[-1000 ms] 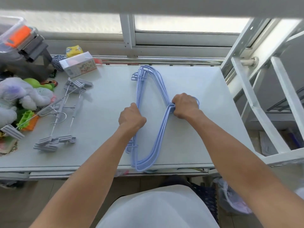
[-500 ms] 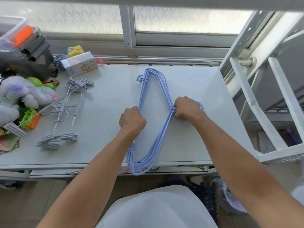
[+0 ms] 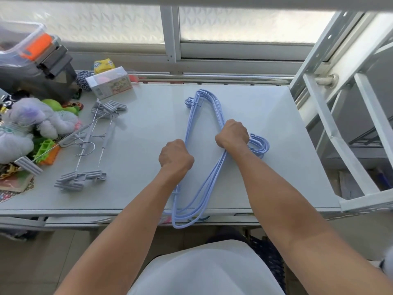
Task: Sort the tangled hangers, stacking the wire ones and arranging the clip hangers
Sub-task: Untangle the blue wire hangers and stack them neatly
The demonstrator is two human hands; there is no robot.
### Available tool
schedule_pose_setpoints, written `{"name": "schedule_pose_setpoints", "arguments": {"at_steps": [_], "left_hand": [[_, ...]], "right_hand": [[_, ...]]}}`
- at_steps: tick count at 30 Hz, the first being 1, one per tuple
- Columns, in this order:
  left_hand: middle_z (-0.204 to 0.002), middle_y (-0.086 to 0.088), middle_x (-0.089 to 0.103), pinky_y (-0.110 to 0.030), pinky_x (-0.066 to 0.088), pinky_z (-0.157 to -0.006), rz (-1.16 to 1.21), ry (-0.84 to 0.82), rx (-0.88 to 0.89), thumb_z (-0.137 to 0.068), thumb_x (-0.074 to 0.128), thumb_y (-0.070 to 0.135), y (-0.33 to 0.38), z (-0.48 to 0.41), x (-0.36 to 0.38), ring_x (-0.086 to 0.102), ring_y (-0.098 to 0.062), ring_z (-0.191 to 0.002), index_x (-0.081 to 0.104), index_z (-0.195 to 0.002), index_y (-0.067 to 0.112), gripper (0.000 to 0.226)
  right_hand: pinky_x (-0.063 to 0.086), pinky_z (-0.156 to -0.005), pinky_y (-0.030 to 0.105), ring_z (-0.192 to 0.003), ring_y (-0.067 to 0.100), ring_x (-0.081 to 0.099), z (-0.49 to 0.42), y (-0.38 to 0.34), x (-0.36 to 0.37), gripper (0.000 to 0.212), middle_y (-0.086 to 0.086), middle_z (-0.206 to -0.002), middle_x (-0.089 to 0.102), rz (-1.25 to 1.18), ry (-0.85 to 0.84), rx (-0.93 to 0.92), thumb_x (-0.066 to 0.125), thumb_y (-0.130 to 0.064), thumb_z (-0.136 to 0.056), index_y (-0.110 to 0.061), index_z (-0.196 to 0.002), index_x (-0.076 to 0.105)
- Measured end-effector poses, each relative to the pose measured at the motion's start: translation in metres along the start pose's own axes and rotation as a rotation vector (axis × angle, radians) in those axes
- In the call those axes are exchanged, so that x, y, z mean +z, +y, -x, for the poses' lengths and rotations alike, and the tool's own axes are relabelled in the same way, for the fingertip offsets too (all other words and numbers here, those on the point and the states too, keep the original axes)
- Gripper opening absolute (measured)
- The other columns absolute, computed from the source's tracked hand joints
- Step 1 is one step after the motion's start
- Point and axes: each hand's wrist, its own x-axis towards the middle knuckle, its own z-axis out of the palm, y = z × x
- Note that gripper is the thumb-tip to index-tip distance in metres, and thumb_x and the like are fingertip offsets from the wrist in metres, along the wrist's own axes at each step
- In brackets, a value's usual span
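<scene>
A stack of light-blue wire hangers lies on the pale table, its near end hanging over the front edge. My left hand grips the stack's straight bottom bars. My right hand holds the necks, and the blue hooks stick out to its right. Several grey clip hangers with metal hooks lie in a loose pile on the table's left part, apart from both hands.
Plush toys, green and orange plastic pieces and a small printed box crowd the left side. A grey bin with an orange part stands at the back left. A white metal frame borders the table's right.
The blue stack has slid slightly toward me and to the right, with both hands still gripping it. More of the hooks shows to the right of my right hand.
</scene>
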Motion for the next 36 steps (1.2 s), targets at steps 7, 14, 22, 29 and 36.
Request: {"name": "schedule_pose_setpoints", "arguments": {"at_steps": [7,14,22,29,36], "left_hand": [[-0.077,-0.009,0.055,-0.029,0.047,-0.062,0.025,0.023,0.000,-0.071,0.057,0.001,0.003,0.001,0.001,0.062,-0.031,-0.082,0.049,-0.074,0.010,0.012],[-0.081,-0.011,0.058,-0.030,0.046,-0.063,0.074,0.084,-0.026,-0.082,0.057,0.009,0.004,0.000,0.007,0.062,-0.033,-0.083,0.052,-0.077,0.007,0.007],[-0.075,-0.009,0.054,-0.029,0.043,-0.059,0.112,0.059,-0.041,-0.082,0.056,0.012,-0.001,0.001,0.008,0.060,-0.031,-0.076,0.044,-0.069,0.008,0.018],[-0.070,-0.003,0.050,-0.023,0.034,-0.050,-0.066,-0.163,-0.059,-0.073,0.054,0.013,-0.016,0.005,-0.002,0.047,-0.018,-0.058,0.045,-0.070,0.012,0.010],[-0.070,-0.007,0.056,-0.024,0.041,-0.050,-0.034,-0.176,-0.037,-0.070,0.061,0.014,-0.019,0.007,-0.004,0.054,-0.022,-0.059,0.046,-0.067,0.011,0.016]], "right_hand": [[0.048,-0.069,0.031,-0.094,0.031,0.063,-0.004,-0.001,0.005,0.015,0.010,-0.099,0.062,-0.113,-0.001,0.032,0.059,-0.004,-0.075,-0.010,-0.088,0.052],[0.050,-0.070,0.032,-0.096,0.032,0.063,-0.015,0.000,0.000,0.014,0.011,-0.103,0.062,-0.120,-0.032,0.018,0.057,-0.007,-0.077,-0.009,-0.090,0.051],[0.046,-0.065,0.031,-0.089,0.033,0.064,-0.017,0.004,0.008,0.007,0.010,-0.090,0.060,-0.220,0.014,0.014,0.057,-0.006,-0.078,-0.008,-0.083,0.052],[0.047,-0.086,0.035,-0.103,0.033,0.058,0.013,0.012,-0.012,0.031,0.014,-0.112,0.059,-0.176,0.157,-0.351,0.054,-0.019,-0.081,-0.005,-0.108,0.060],[0.055,-0.080,0.042,-0.092,0.025,0.062,0.132,0.006,-0.003,0.061,0.007,-0.096,0.068,0.283,-0.563,-0.819,0.062,-0.056,-0.061,-0.010,-0.100,0.066]]}}
